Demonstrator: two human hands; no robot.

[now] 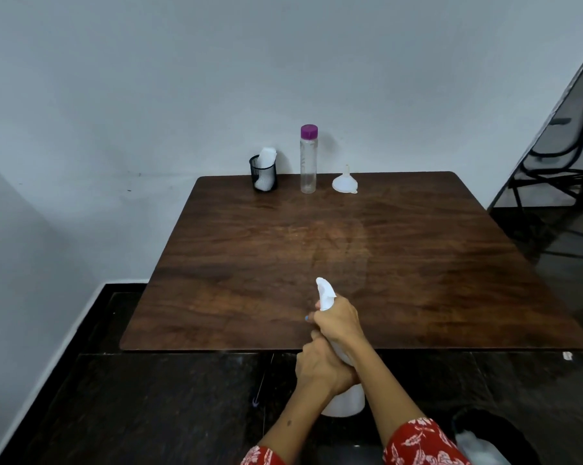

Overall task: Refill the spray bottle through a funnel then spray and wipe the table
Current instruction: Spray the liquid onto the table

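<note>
Spray bottle (pixel 345 396) is held at the table's near edge, roughly mid-edge, its body below and in front of that edge, head (pixel 326 292) raised over the tabletop. Long axis runs from the person up and away, tilted a bit left, nozzle aimed toward the far edge and the middle of the table (pixel 417 263).

Right hand (pixel 337 322) is wrapped round the neck/trigger area, fingers curled on it; whether the trigger is squeezed I can't tell. Left hand (pixel 320 365) grips the bottle body lower down, fingers closed round it, w/ the right forearm crossing just above it. So both hands clamp the same bottle, right one nearer the head.

Far edge, all close to the wall: clear bottle w/ purple cap (pixel 308 159) about mid-edge, funnel (pixel 345 182) resting wide mouth down just right of it, black mesh cup w/ white tissues (pixel 263 172) to its left. All well apart from the hands.

Judgement: refill looks done (cap on, funnel set aside), spray step in hand. Nozzle already points at the bare middle, so no re-aim needed before pumping. Wipes lie at the far edge, left of centre; left hand is prob. the one to free for them.
</note>
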